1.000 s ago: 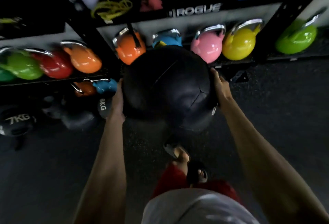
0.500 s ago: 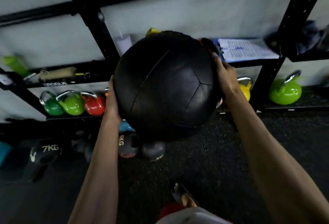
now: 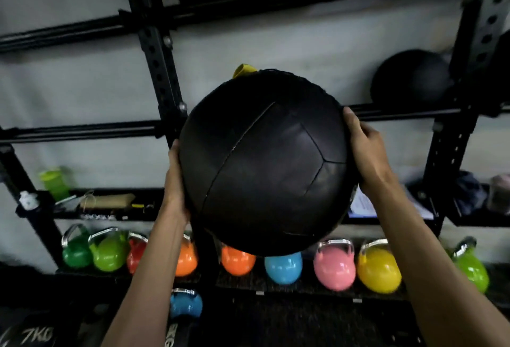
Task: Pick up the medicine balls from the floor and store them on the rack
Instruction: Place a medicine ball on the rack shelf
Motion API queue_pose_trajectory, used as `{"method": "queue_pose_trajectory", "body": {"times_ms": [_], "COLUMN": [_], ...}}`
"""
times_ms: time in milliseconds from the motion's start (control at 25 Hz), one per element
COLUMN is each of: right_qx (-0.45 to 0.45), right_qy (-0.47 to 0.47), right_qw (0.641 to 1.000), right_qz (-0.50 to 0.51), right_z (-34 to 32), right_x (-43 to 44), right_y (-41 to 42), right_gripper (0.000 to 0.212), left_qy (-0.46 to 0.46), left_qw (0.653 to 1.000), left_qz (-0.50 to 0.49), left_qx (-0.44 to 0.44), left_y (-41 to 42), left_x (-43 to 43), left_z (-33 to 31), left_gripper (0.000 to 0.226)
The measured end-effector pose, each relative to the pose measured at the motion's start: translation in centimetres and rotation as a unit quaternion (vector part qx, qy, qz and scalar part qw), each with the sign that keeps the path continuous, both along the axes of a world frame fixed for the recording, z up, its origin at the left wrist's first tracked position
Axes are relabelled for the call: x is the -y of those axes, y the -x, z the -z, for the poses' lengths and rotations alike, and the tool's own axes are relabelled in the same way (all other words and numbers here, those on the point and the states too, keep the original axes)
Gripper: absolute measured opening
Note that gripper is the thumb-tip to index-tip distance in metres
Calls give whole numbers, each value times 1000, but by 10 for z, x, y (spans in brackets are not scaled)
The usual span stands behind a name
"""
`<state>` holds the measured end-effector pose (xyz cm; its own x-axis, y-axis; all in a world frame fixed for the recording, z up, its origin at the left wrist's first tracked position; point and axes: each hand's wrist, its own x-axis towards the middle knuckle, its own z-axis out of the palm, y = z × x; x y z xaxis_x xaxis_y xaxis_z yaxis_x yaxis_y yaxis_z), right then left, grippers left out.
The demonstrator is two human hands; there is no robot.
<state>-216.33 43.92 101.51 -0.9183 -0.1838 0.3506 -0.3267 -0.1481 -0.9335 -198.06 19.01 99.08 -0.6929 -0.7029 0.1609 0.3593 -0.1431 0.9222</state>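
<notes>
Medicine ball (image 3: pixel 265 161) gripped at sides by left hand (image 3: pixel 175 181) and right hand (image 3: pixel 364 150).

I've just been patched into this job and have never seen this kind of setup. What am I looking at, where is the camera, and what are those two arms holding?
There is no machine here. The arms belong to a person, and the single picture comes from a wide-angle camera worn on their head, looking forward and down.

The left hand and right hand grip a big black medicine ball from either side. They hold it up in front of a black steel rack. A second black ball sits on a higher rail at the right.

A row of coloured kettlebells stands on the lowest shelf. At the bottom left, a dark ball marked 7KG lies low by the floor. The picture is slightly blurred.
</notes>
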Motion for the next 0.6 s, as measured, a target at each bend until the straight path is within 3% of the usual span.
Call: {"method": "queue_pose_trajectory", "body": {"times_ms": [160,440,600], "right_qx": [-34,-76,-75], "right_qy": [32,19,-6], "right_qw": [999,996,995], "right_qz": [-8,45,61], "right_z": [-55,-114,-133], "right_x": [11,42,51], "right_y": [28,106,154], "right_gripper": [42,73,77], "left_qy": [19,39,44], "left_qw": [999,996,993], "left_qz": [-8,24,62], "left_qx": [-34,-77,-87], "left_y": [44,147,205], "left_x": [27,72,89], "left_z": [-59,-105,-116], "left_gripper": [50,49,52]}}
